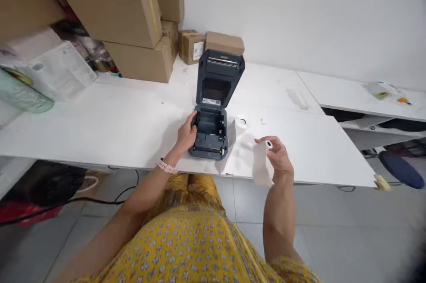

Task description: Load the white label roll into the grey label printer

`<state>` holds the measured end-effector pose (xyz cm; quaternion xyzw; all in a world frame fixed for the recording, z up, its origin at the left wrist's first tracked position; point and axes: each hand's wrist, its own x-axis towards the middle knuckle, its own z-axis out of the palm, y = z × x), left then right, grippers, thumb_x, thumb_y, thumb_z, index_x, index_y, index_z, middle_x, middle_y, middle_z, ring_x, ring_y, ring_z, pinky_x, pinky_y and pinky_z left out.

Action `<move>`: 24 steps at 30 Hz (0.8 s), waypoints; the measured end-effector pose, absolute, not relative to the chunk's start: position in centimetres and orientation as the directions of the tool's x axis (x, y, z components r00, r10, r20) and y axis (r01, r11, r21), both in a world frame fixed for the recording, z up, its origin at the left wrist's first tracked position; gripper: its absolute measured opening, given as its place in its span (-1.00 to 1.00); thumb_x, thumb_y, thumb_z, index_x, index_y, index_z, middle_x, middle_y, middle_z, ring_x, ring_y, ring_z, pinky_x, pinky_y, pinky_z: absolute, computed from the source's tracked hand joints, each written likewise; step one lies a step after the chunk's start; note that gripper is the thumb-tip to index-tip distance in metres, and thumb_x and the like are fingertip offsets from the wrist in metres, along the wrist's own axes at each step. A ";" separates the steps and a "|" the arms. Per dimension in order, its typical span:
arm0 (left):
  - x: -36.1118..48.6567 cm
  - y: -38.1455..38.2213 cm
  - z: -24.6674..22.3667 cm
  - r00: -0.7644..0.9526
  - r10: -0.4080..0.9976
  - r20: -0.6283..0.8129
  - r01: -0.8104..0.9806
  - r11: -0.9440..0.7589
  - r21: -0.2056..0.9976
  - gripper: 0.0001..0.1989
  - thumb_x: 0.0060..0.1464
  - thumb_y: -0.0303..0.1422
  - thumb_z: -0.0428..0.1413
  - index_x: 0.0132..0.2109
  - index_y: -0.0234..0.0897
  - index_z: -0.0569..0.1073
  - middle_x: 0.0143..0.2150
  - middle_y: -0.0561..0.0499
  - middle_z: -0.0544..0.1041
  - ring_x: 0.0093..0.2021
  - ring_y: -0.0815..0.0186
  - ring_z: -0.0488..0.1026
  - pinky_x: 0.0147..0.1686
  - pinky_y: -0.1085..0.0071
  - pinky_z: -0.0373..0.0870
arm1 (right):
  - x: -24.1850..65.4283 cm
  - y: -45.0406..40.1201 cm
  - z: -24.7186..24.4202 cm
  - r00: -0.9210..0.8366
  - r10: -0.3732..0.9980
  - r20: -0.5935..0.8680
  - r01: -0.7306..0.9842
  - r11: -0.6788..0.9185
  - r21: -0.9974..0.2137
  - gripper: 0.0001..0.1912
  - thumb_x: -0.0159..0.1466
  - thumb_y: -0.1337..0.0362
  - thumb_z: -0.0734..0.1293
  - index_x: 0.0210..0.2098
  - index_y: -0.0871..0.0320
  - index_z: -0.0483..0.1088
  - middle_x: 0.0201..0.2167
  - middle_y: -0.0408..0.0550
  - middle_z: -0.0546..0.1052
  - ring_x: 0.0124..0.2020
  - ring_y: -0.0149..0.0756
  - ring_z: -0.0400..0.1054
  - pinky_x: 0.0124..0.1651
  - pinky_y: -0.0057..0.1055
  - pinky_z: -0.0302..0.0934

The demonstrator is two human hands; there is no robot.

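Head view: printer (209, 141), label (211, 101) illegible.

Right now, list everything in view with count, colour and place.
Tables: two, white, centre and right
Printer: one, dark grey, centre, open
Rolls: two, white, one beside printer, one held
Boxes: several, brown, back, mostly left
Package: at least one, white, left
Blurred item: one, green, left edge
Cable: at least one, black, below left
Rounded item: one, dark blue, far right
Wristband: one, pink, left wrist
Clothing: uncounted, yellow, bottom centre
Left hand: one, on printer's left
Right hand: one, holding roll
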<state>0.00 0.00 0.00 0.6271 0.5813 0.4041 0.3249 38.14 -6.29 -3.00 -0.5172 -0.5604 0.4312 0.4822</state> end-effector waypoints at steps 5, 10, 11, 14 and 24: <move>-0.2 -0.1 -0.4 -0.021 0.987 0.160 0.430 -0.135 0.893 -0.36 0.18 -0.52 0.01 0.40 -0.15 0.35 0.28 -0.04 0.55 0.30 0.10 0.47 0.36 0.08 0.34 | 37.2 -5.8 -4.1 -0.026 1.000 0.013 0.228 0.019 -0.974 -0.55 0.10 0.01 0.59 -0.10 0.01 0.50 0.00 -0.03 0.63 -0.08 -0.18 0.51 0.01 -0.17 0.44; -0.4 0.2 -0.7 0.001 0.985 0.172 0.444 -0.155 0.883 -0.35 0.19 -0.53 -0.01 0.41 -0.18 0.32 0.38 -0.07 0.47 0.35 0.09 0.43 0.41 0.04 0.27 | 37.4 -5.6 -1.8 -0.087 0.996 0.010 0.242 0.031 -0.970 -0.35 0.16 0.02 0.57 0.22 -0.15 0.42 0.36 -0.05 0.45 0.38 -0.05 0.31 0.44 0.02 0.17; -0.4 0.3 -0.8 0.011 0.985 0.171 0.446 -0.158 0.881 -0.34 0.19 -0.53 -0.02 0.42 -0.18 0.30 0.40 -0.08 0.45 0.37 0.08 0.41 0.42 0.03 0.25 | 37.4 -5.2 -1.0 -0.086 0.996 0.026 0.251 0.047 -0.967 -0.30 0.20 0.01 0.55 0.28 -0.19 0.35 0.41 -0.07 0.39 0.45 -0.06 0.23 0.49 0.02 0.10; -0.5 0.4 -0.9 0.032 0.983 0.182 0.426 -0.178 0.887 -0.32 0.21 -0.53 -0.02 0.45 -0.14 0.25 0.44 -0.05 0.40 0.43 0.09 0.35 0.46 0.00 0.19 | 36.8 -3.0 1.3 -0.093 0.995 0.024 0.442 0.063 -0.895 -0.20 0.24 -0.04 0.49 0.40 -0.21 0.19 0.49 -0.05 0.27 0.54 -0.03 0.06 0.52 0.07 0.00; -0.1 -0.2 0.0 -0.001 0.988 0.151 0.472 -0.133 0.872 -0.34 0.23 -0.54 -0.05 0.45 -0.23 0.27 0.26 -0.15 0.54 0.28 0.04 0.48 0.34 0.02 0.33 | 32.6 4.2 2.6 -0.116 0.992 -0.048 0.673 0.043 -0.739 -0.23 -0.12 -0.02 0.60 0.03 0.11 0.43 -0.02 0.10 0.62 0.16 0.25 0.45 0.35 0.35 0.13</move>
